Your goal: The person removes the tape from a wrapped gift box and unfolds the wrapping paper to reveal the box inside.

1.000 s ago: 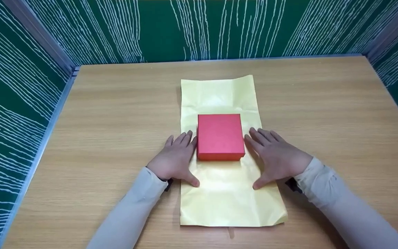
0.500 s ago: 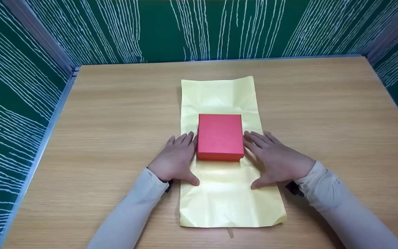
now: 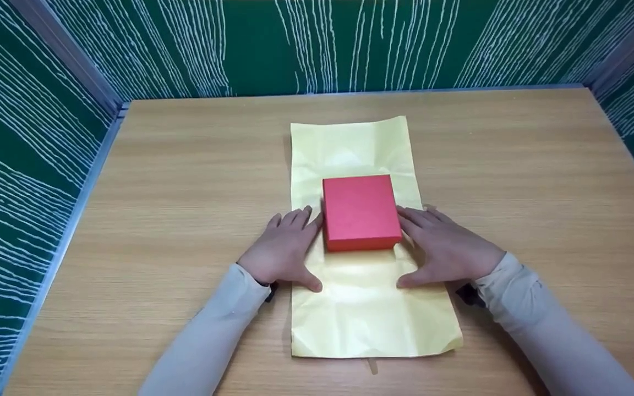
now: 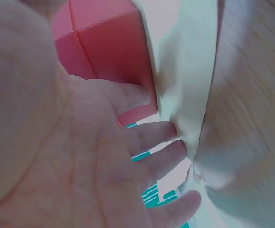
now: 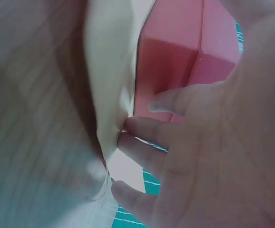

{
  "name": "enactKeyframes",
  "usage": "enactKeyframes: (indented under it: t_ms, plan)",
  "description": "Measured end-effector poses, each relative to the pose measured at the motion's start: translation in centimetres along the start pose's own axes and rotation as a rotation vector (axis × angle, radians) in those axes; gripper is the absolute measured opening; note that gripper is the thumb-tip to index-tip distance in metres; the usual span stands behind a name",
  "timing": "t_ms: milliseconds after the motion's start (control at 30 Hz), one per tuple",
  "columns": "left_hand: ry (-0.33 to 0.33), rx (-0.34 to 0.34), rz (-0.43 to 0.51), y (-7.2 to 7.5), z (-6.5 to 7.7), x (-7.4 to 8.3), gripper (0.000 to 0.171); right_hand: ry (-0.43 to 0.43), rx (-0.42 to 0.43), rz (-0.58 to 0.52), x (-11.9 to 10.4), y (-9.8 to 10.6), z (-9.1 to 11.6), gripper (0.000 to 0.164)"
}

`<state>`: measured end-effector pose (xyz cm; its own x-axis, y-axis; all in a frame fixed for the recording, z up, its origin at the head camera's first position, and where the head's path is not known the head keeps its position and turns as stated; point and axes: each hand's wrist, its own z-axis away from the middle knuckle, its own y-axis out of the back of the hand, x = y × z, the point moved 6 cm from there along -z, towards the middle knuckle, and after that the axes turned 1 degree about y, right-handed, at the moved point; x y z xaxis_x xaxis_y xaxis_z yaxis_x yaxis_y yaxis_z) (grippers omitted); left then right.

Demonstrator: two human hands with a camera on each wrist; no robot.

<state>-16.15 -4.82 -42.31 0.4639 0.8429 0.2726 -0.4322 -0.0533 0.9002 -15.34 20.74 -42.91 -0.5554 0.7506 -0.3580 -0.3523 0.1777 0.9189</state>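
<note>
A red box (image 3: 361, 212) lies on a long sheet of pale yellow paper (image 3: 372, 313), turned slightly from the sheet's edges. Along the box's left side rests my left hand (image 3: 284, 250), fingers extended and thumb spread over the paper. My right hand (image 3: 449, 250) mirrors it on the right side, index fingertip at the box's lower side. In the left wrist view, the index finger (image 4: 132, 95) lies against the red side wall. The right wrist view shows the other index finger (image 5: 175, 99) at the box wall, with the remaining fingertips down at the paper.
The light wood table (image 3: 185, 165) extends on both sides of the paper. Green panels with white streaks (image 3: 262, 49) stand along its back and sides. The paper's front right corner (image 3: 452, 346) is slightly bent, and a small brownish strip (image 3: 372, 366) shows at its front edge.
The box has shifted a little to the right on the paper and turned slightly. My right fingers have come against its side, and my left fingers have followed the box rightward.
</note>
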Motion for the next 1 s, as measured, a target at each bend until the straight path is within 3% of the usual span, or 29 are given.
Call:
enactKeyframes:
  t_ms: [400, 767, 1000]
  plan:
    - [0.020, -0.041, 0.049, -0.6, 0.0, -0.5, 0.132, 0.029, 0.071, 0.036, 0.1, -0.8, -0.1, 0.120]
    - [-0.010, -0.019, 0.038, -1.2, -0.7, -0.3, 0.137, 0.001, 0.052, 0.061, 0.3, -1.1, 0.6, 0.122]
    - [-0.032, -0.029, 0.101, -1.3, -1.1, -0.9, 0.135, -0.029, -0.020, -0.118, 1.2, -1.1, 0.7, 0.129]
